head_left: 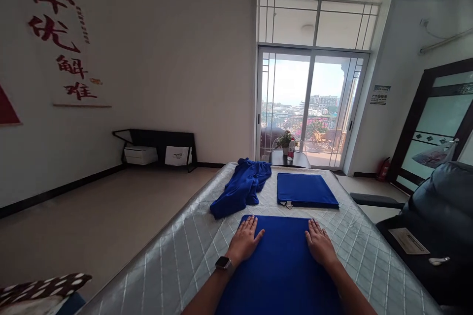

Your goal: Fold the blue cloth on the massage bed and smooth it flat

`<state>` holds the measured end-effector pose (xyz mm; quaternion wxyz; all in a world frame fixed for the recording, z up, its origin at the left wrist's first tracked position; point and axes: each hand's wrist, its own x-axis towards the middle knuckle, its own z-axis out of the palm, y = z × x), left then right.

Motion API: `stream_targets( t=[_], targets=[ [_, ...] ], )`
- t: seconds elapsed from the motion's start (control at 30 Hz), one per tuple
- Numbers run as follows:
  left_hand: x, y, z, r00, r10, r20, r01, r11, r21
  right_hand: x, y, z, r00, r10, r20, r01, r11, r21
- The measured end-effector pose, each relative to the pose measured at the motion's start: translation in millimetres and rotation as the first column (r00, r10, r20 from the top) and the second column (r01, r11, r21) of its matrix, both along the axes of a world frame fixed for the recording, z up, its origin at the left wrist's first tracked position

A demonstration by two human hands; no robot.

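Note:
A flat piece of blue fabric (283,261) lies smooth in front of me on a silver quilted surface (173,251). My left hand (244,240) rests flat on its far left corner, fingers out and thumb apart; a watch (223,263) is on that wrist. On the far right corner lies my right hand (318,242), palm down with the fingers stretched. Beyond my hands sits a neatly folded blue cloth (306,189) with a small white tag at its near edge. To its left is a crumpled blue garment (244,187). The near end of the fabric runs out of view.
A small dark table (301,160) with a water bottle (291,149) and a potted plant (285,139) stands past the far end. At right is a dark armchair (443,216) holding a card (408,241). A black rack (160,140) lines the left wall.

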<state>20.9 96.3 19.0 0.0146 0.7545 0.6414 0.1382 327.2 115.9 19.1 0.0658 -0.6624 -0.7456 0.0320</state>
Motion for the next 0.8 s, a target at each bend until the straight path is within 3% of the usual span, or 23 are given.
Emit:
stream_targets(
  t=[0.27, 0.37, 0.53, 0.6, 0.7, 0.8],
  targets=[
    [11.6, 1.7, 6.5, 0.997, 0.019, -0.072, -0.019, 1.0, -0.002, -0.5, 1.7, -6.7, 0.999, -0.018, -0.027, 0.018, 1.0, -0.011],
    [45.9, 1.6, 10.7, 0.996, -0.037, -0.082, 0.041, 0.998, 0.049, -0.8, 1.0, -6.6, 0.998, -0.024, -0.052, 0.024, 1.0, -0.006],
    [140.6, -0.5, 10.5, 0.942, -0.333, -0.032, 0.334, 0.941, 0.045, 0.6, -2.2, -4.5, 0.999, -0.011, -0.035, 0.011, 1.0, -0.004],
    [170.9, 0.7, 7.3, 0.929, -0.37, 0.008, 0.37, 0.928, 0.036, 2.8, -3.1, -5.4, 1.0, 0.014, -0.01, -0.014, 1.0, -0.008],
    [190.7, 3.2, 2.3, 0.942, -0.332, 0.046, 0.333, 0.943, -0.014, 5.3, -3.1, -8.0, 1.0, 0.026, -0.01, -0.027, 1.0, -0.007],
    [181.4, 3.4, 1.4, 0.949, -0.311, 0.044, 0.313, 0.949, -0.047, 4.9, -1.8, -9.5, 0.999, 0.014, -0.036, -0.014, 1.0, 0.0]
  ],
)
